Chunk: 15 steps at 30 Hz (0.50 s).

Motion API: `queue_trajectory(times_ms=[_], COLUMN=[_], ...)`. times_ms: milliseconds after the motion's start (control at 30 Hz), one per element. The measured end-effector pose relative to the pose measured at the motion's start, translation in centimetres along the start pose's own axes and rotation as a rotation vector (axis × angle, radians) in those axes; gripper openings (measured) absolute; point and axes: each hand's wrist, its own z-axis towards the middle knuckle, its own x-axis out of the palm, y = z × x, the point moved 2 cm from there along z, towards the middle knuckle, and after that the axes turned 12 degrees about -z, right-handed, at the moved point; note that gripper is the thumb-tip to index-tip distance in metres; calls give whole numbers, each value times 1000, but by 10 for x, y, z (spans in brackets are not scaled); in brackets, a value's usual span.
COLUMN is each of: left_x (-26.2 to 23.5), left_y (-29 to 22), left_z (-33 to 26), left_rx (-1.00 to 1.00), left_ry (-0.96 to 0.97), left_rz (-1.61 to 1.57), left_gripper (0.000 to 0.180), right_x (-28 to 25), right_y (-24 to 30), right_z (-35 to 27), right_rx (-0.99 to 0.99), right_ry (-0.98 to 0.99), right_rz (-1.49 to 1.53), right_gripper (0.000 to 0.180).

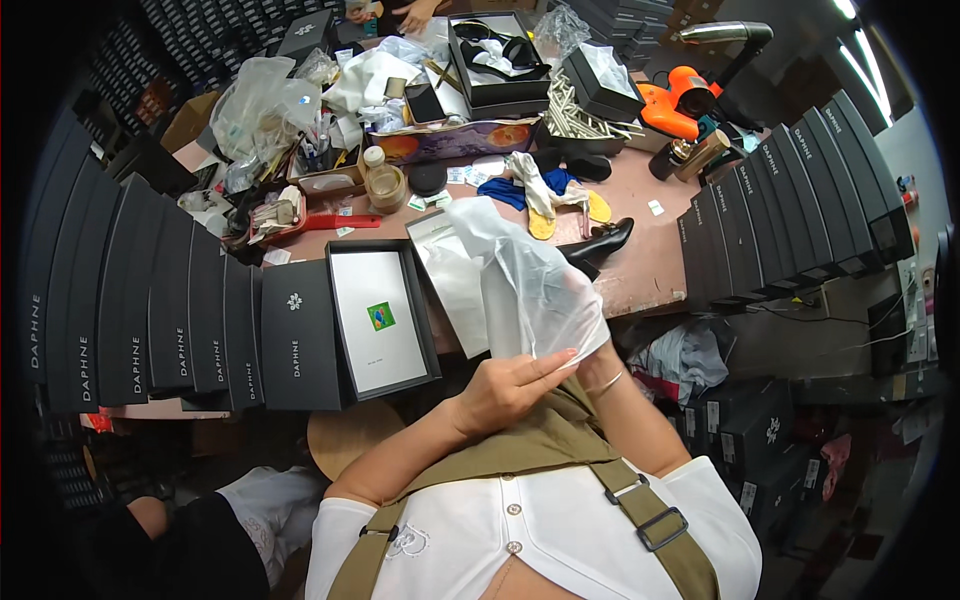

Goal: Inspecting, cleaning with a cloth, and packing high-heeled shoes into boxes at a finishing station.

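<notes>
My left hand (508,392) is closed, with its fingers pinching the lower edge of a translucent white plastic bag (530,285). My right hand (594,362), a bracelet at its wrist, reaches up into or behind the bag. The film covers most of its fingers, so their grip is hidden. Whether anything lies inside the bag I cannot make out. Just beyond it, a black leather shoe (606,241) rests on the table. Left of the bag are a shoe box with white paper (445,262) and a dark tray-like box part (380,345) with a white inside and green sticker.
Black shoe boxes stand in rows at left (205,320) and right (770,215). Farther back are a jar (384,185), a red brush (340,221), yellow insoles (542,224), an orange tool (672,108) and an open box of sandals (500,90). Another person's hands (415,14) show at the far edge.
</notes>
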Motion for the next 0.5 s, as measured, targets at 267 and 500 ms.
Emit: queue_trajectory(times_ms=[267,500], left_x=[17,-17], left_y=[-9,40], left_z=[-18,-83], left_rx=[0,-1029], left_ry=[340,-1039], left_rz=[-117,-949], left_gripper=[35,95], right_x=[-19,-3], right_y=[-43,-53], right_z=[28,30], right_rx=[-114,-298], right_ry=[-2,337], right_rz=[-557,-1159], right_gripper=[31,30])
